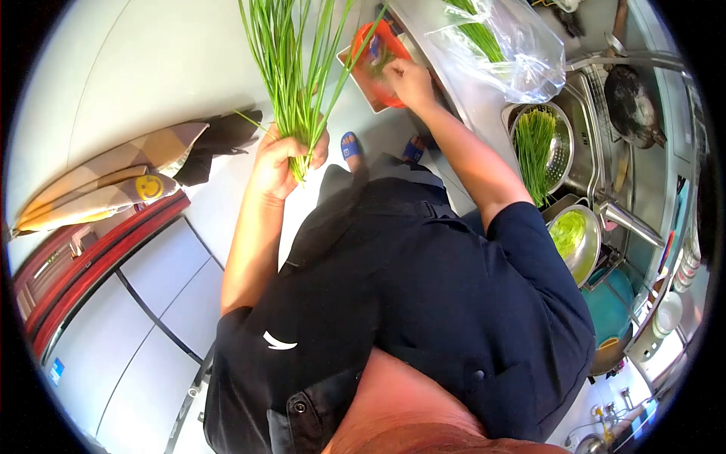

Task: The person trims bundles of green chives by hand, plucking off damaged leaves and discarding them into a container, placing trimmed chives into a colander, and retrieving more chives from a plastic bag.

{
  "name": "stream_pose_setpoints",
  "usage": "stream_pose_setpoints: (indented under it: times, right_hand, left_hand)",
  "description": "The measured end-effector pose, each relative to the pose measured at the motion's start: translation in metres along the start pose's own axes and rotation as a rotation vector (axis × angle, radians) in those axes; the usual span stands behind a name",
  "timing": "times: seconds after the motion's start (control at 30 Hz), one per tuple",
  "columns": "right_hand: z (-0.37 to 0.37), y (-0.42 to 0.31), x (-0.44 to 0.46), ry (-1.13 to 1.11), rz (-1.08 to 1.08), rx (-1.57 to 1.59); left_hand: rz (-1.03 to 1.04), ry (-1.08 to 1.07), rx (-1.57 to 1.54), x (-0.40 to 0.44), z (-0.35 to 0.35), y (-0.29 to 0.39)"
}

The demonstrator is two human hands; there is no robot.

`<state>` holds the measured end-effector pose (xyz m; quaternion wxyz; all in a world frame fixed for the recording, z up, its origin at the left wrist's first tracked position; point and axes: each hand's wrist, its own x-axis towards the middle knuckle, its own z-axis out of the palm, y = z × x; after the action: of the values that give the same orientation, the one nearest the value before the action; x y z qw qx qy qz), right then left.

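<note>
In the head view, the person's left hand (291, 155) is holding a bunch of long green stalks (291, 76) in front of the body, on the left side. The left forearm is pointing forward from the elbow in almost a straight line, and the fingers are closing around the bunch near its lower end, with the thumb lying across it. The short ends are sticking out of the fist toward the body, while the long ends are spreading in a fan and passing beyond the upper edge of the view (so their tips are staying hidden). The right arm is extending forward and a little inward from its short dark sleeve (522, 234), and the right hand (408, 82) is hanging over a bin (368, 94) with a red liner (397, 45). Its fingers are bending downward, but they are blurring, and I cannot tell whether they are pinching something. On the right side, a clear plastic bag (533, 72) is holding more stalks, and beside it another green bundle (534, 147) is lying in a perforated metal colander (561, 144). Nearer to the body, a metal pan (586, 261) is containing light green pieces (567, 231).
</note>
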<state>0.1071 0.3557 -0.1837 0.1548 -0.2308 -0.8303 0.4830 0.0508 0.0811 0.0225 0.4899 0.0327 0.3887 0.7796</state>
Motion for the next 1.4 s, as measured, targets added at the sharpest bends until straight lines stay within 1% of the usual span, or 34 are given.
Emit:
stream_pose_setpoints:
  times: [0.07, 0.1, 0.17, 0.2, 0.23, 0.3, 0.33, 0.37, 0.43, 0.47, 0.53, 0.57, 0.63, 0.73, 0.77, 0.83, 0.87, 0.93, 0.97, 1.03, 1.07, 1.13, 1.27, 1.33, 1.37, 1.4]
  right_hand:
    - [0.016, 0.023, 0.010, 0.049, 0.022, -0.240]
    - [0.023, 0.034, 0.014, 0.038, 0.024, -0.241]
    - [0.033, 0.051, 0.021, -0.013, 0.063, -0.481]
    - [0.037, 0.055, 0.025, -0.092, 0.177, -0.552]
    - [0.039, 0.059, 0.025, -0.100, 0.179, -0.554]
    - [0.045, 0.077, 0.022, 0.003, 0.211, -0.415]
    - [0.050, 0.086, 0.021, 0.028, 0.259, -0.289]
    - [0.051, 0.085, 0.020, 0.026, 0.261, -0.291]
    - [0.055, 0.083, 0.019, 0.150, 0.111, -0.300]
    - [0.050, 0.069, 0.016, 0.151, 0.115, -0.303]
    - [0.029, 0.024, 0.012, 0.033, 0.283, -0.221]
    - [0.029, 0.030, 0.013, 0.037, 0.285, -0.222]
    - [0.030, 0.049, 0.015, -0.037, 0.325, -0.363]
    - [0.030, 0.062, 0.013, -0.054, 0.305, -0.288]
    - [0.033, 0.067, 0.012, -0.050, 0.305, -0.285]
    - [0.041, 0.077, 0.008, 0.032, 0.231, -0.297]
    - [0.035, 0.068, 0.008, 0.038, 0.232, -0.293]
    - [0.017, 0.039, 0.007, -0.065, 0.355, -0.346]
    - [0.016, 0.042, 0.008, -0.061, 0.357, -0.341]
    - [0.012, 0.048, 0.011, -0.166, 0.421, -0.274]
    - [0.016, 0.053, 0.008, -0.163, 0.422, -0.270]
    - [0.027, 0.066, -0.002, -0.018, 0.197, -0.246]
    - [0.009, 0.037, 0.001, -0.025, 0.274, -0.334]
    - [0.003, 0.028, -0.002, -0.131, 0.491, 0.287]
    - [0.005, 0.032, -0.004, -0.134, 0.450, 0.483]
    - [-0.001, 0.011, -0.010, -0.093, 0.449, 0.586]
  left_hand:
    - [-0.008, 0.021, -0.009, -0.007, -0.008, 0.001]
    - [-0.007, 0.027, -0.010, -0.010, -0.012, 0.001]
    - [-0.010, 0.040, -0.019, -0.014, -0.017, 0.001]
    - [-0.007, 0.048, -0.018, -0.016, -0.018, 0.003]
    - [-0.005, 0.055, -0.016, -0.016, -0.020, 0.004]
    - [-0.011, 0.060, -0.013, -0.016, -0.024, 0.006]
    - [-0.026, 0.058, -0.009, -0.016, -0.025, 0.008]
    - [-0.042, 0.053, -0.005, -0.016, -0.025, 0.009]
    - [-0.055, 0.029, -0.004, -0.014, -0.034, 0.007]
    - [-0.067, 0.005, 0.000, -0.014, -0.037, 0.006]
    - [-0.061, 0.014, -0.010, -0.011, -0.032, 0.007]
    - [-0.053, 0.026, -0.017, -0.010, -0.029, 0.008]
    - [-0.048, 0.013, -0.018, -0.008, -0.027, 0.006]
    - [-0.050, -0.008, -0.007, -0.007, -0.027, 0.003]
    - [-0.059, -0.016, 0.004, -0.007, -0.026, 0.002]
    - [-0.058, -0.020, 0.016, -0.007, -0.022, 0.001]
    - [-0.056, -0.021, 0.024, -0.007, -0.019, 0.000]
    - [-0.048, -0.017, 0.036, -0.008, -0.012, 0.000]
    - [-0.038, -0.010, 0.042, -0.009, -0.008, -0.001]
    - [-0.054, -0.022, 0.058, -0.009, -0.010, -0.003]
    - [-0.067, -0.032, 0.070, -0.008, -0.010, -0.004]
    - [-0.069, -0.037, 0.089, -0.005, -0.006, -0.006]
    - [-0.061, -0.051, 0.128, 0.003, 0.011, -0.005]
    - [-0.054, -0.078, 0.131, 0.007, 0.012, -0.007]
    - [-0.078, -0.103, 0.114, 0.011, 0.008, -0.009]
    - [-0.074, -0.115, 0.127, 0.015, 0.013, -0.008]
